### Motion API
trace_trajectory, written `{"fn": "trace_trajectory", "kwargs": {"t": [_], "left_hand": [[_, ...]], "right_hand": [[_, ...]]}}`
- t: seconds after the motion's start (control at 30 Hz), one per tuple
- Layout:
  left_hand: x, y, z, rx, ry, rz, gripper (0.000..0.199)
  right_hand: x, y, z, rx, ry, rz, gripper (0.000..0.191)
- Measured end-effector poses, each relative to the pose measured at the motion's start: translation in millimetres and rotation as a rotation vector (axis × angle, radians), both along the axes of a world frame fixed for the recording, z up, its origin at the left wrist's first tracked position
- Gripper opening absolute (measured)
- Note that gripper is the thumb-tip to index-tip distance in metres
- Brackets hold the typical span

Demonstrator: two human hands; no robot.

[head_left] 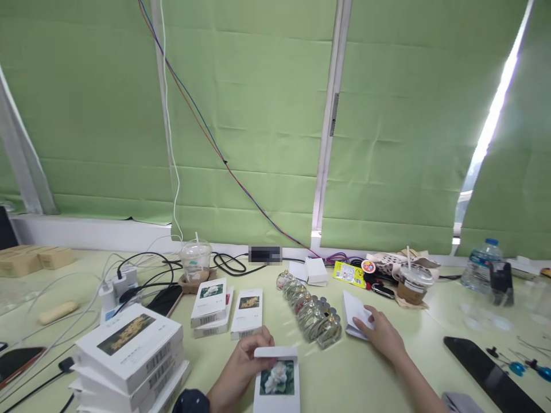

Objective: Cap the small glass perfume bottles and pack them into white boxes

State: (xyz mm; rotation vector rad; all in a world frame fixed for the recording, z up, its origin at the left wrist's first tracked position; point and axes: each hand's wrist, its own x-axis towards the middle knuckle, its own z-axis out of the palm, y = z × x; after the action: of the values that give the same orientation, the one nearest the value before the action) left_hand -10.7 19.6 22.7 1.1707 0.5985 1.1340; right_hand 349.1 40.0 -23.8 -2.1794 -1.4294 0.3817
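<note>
At the front of the table, my left hand (pixel 239 367) is closed on a white box (pixel 276 400) printed with a white flower. The thumb lies across the front of the box, just under its top flap. To the right, my right hand (pixel 383 334) pinches a folded white paper (pixel 350 310) close to the table. Between the hands and a little farther back lies a row of small clear-wrapped round items (pixel 307 310). Behind my left hand stand a flower-picture box (pixel 247 310) and two stacked white boxes (pixel 210 301).
A taller stack of white boxes (pixel 129 350) is at the front left, near cables and a power strip (pixel 112 295). Drink cups (pixel 196 261) stand at the back, with a water bottle (pixel 482 264) on the right. A black flat panel (pixel 491 373) lies at the front right.
</note>
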Motion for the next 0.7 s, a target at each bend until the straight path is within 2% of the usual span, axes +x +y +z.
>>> {"fn": "trace_trajectory", "kwargs": {"t": [0.17,0.27,0.37,0.53,0.7], "left_hand": [[-7.6,0.1,10.6,0.099,0.104,-0.012,0.017],[-10.9,-0.5,15.7,0.193,0.157,-0.031,0.014],[-12.0,-2.7,20.5,0.277,0.194,-0.047,0.015],[-9.9,-9.6,25.1,0.364,0.225,-0.146,0.020],[-6.9,-14.1,23.8,0.429,0.270,-0.151,0.021]], "right_hand": [[-7.7,-1.4,7.3,-0.034,0.013,-0.058,0.071],[-14.1,-2.3,6.3,-0.028,-0.011,-0.071,0.074],[-16.9,-2.9,3.5,-0.012,-0.038,-0.070,0.068],[-3.6,7.1,10.1,-0.081,0.013,-0.020,0.061],[14.8,32.2,28.8,-0.126,0.031,0.000,0.076]]}}
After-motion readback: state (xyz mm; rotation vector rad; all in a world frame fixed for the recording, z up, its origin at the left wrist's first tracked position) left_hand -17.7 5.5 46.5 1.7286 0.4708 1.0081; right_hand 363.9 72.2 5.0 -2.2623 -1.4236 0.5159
